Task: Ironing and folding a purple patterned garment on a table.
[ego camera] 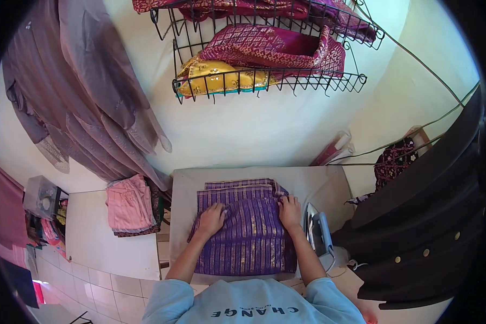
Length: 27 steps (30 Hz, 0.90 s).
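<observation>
A purple cloth with gold stripes (243,243) lies folded in layers on a padded, cloth-covered board (324,182). My left hand (212,220) is at the left side of its upper layer, fingers curled over the fabric. At the upper right edge of that layer, my right hand (290,212) grips the cloth with bent fingers. Between the two hands runs the top edge of the upper layer, with striped layers showing beyond it. Just right of my right forearm is a clothes iron with a blue handle (324,233), its metal soleplate tilted to face left.
Folded pink garments (129,204) lie in a stack on a white table (109,251) at left. Mauve clothes (85,93) hang above it. Black wire racks (267,73) hold fabrics on the wall. Dark garments (425,218) hang at right, near cords (425,44).
</observation>
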Each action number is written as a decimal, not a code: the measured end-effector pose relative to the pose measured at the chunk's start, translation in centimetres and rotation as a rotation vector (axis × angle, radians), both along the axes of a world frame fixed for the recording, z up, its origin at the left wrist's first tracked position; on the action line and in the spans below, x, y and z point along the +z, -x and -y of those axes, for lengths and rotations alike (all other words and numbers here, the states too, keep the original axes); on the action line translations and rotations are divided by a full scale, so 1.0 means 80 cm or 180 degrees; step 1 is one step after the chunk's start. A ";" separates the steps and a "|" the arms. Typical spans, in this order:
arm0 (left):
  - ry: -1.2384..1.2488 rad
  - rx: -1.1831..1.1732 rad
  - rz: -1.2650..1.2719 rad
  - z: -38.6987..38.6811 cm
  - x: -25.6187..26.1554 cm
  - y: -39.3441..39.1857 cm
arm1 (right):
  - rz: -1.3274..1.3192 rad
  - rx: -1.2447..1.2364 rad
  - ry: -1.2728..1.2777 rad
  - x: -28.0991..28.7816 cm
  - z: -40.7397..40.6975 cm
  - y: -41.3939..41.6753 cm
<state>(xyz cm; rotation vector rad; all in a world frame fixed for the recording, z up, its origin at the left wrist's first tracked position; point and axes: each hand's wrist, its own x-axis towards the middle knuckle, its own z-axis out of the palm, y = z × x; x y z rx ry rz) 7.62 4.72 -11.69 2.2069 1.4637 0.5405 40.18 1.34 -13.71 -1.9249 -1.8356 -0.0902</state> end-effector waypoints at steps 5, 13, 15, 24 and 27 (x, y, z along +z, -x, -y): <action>0.0501 -0.0205 -0.0077 -0.008 0.060 0.014 | -0.0333 0.0037 0.0185 0.059 0.014 0.003; 0.0806 0.0340 -0.1267 -0.120 0.050 -0.011 | -0.1127 -0.0539 0.0331 0.049 -0.079 -0.006; 0.0413 0.0357 -0.1272 -0.114 0.019 -0.011 | -0.1336 -0.0614 0.0601 0.013 -0.080 -0.017; -0.1458 0.0796 -0.0653 -0.117 0.017 -0.028 | -0.1634 -0.0093 -0.0571 0.046 -0.076 -0.008; -0.1391 0.0618 -0.0486 -0.096 0.032 -0.034 | -0.0666 -0.0521 -0.0648 0.044 -0.072 0.007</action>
